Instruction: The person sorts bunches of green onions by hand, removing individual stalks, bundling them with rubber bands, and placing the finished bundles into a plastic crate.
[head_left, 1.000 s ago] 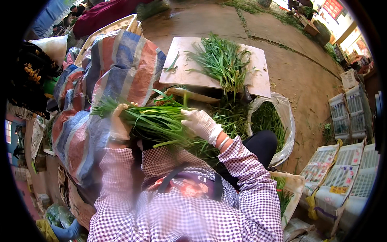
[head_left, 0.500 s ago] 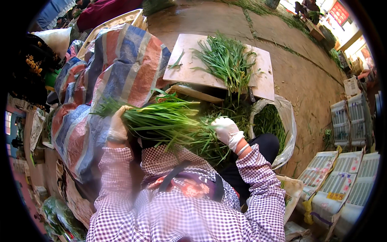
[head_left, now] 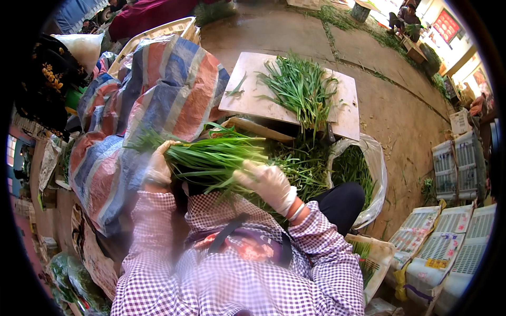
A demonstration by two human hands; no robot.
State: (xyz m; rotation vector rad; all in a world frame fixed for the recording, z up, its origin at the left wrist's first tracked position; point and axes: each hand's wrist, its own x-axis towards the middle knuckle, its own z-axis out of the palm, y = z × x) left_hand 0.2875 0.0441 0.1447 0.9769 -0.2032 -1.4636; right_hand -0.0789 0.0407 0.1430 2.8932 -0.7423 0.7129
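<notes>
A bunch of long green chives (head_left: 211,155) lies across in front of me, its pale stem ends to the right. My left hand (head_left: 159,166), in a thin whitish glove, is closed around its leafy end. My right hand (head_left: 270,188), gloved too, is at the lower side of the stem ends, fingers stretched out toward them; whether it touches them is hard to tell. Under and beyond that hand lies a heap of loose green leaves (head_left: 303,174). Another pile of chives (head_left: 303,87) rests on a pale board (head_left: 247,68) farther off, a dark knife handle (head_left: 330,131) at its near edge.
A striped plastic sheet (head_left: 163,95) covers things at the left. To the right stands a clear plastic bag (head_left: 378,181) of greens. Light plastic crates (head_left: 448,231) sit farther right. Another person (head_left: 406,22) sits at the far right. Scraps litter the brown floor (head_left: 387,113).
My right hand has moved left from the loose leaves to the bunch's stem ends, and its fingers have straightened. The left hand still holds the bunch. The view has shifted slightly.
</notes>
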